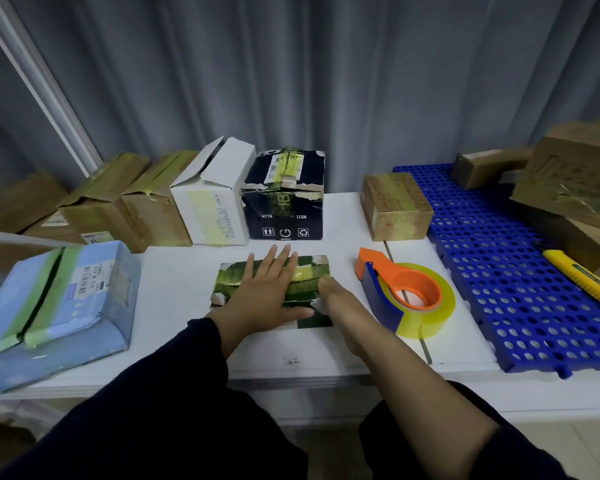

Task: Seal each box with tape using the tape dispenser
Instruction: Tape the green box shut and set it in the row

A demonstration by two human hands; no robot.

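A small flat green-printed box (305,273) lies on the white table (174,282) in front of me, with a strip of yellowish tape across its top. My left hand (267,292) lies flat on the box with its fingers spread. My right hand (329,289) touches the box's right side; its fingers are mostly hidden behind the wrist. The tape dispenser (400,292), orange and blue with a roll of yellow tape, rests on the table just right of the box, and neither hand touches it.
Along the back stand several boxes: brown ones (129,199), a white one (215,192), a black one (284,195) and a small taped brown one (395,206). A blue taped box (59,296) sits at left. At right a blue perforated mat (506,271) carries brown boxes (568,181) and a yellow utility knife (579,275).
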